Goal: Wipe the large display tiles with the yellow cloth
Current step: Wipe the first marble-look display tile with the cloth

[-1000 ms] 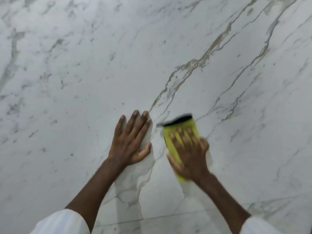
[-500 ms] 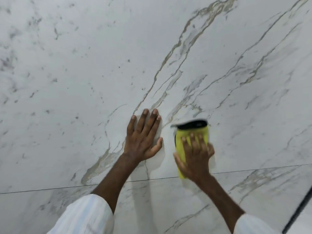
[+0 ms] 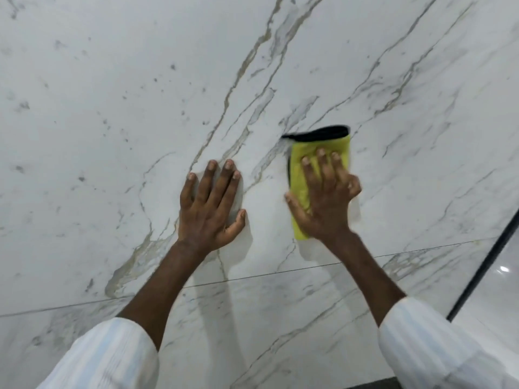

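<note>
Under both hands spreads the large marble-look display tile [image 3: 112, 108]; the left hand [image 3: 209, 209] braces flat, fingers straight, while the right hand [image 3: 325, 197] presses the yellow cloth [image 3: 302, 164] flat just beside it. Wiping looks mid-course, most surface likely remaining. No readable writing shows.

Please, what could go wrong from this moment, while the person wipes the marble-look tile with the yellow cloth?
The left hand lies bare and flat on the glossy tile, so it may leave prints there. The right hand only presses the yellow cloth with straight fingers, so the cloth might slip or bunch up.
</note>
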